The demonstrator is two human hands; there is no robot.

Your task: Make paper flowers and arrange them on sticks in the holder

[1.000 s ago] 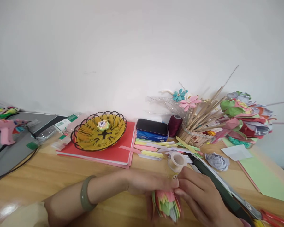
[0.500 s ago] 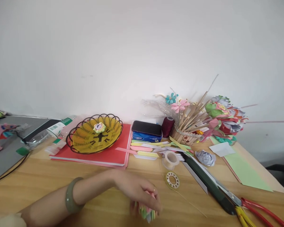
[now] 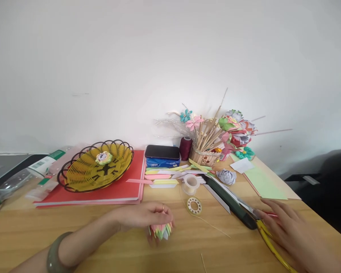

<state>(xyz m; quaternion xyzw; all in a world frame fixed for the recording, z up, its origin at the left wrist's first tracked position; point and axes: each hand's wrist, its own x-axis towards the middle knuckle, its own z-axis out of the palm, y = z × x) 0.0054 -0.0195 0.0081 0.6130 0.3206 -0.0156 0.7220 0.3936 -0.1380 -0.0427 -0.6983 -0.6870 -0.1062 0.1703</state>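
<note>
The folded paper flower [image 3: 160, 229] is now held on the table [image 3: 102, 242] by the curled left hand [image 3: 147, 215] alone, the right hand [image 3: 290, 227] having been moved, fingers spread, onto the yellow-handled pliers [image 3: 268, 242].

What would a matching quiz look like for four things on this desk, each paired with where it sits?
Things:
1. small paper flower
2. black phone
3. folded paper bloom
4. grey paper rose

Places:
A. under the left hand
B. in the yellow basket
C. beside the green sheet
D. on the blue packet

Pairs: 1-B, 2-D, 3-A, 4-C
</note>
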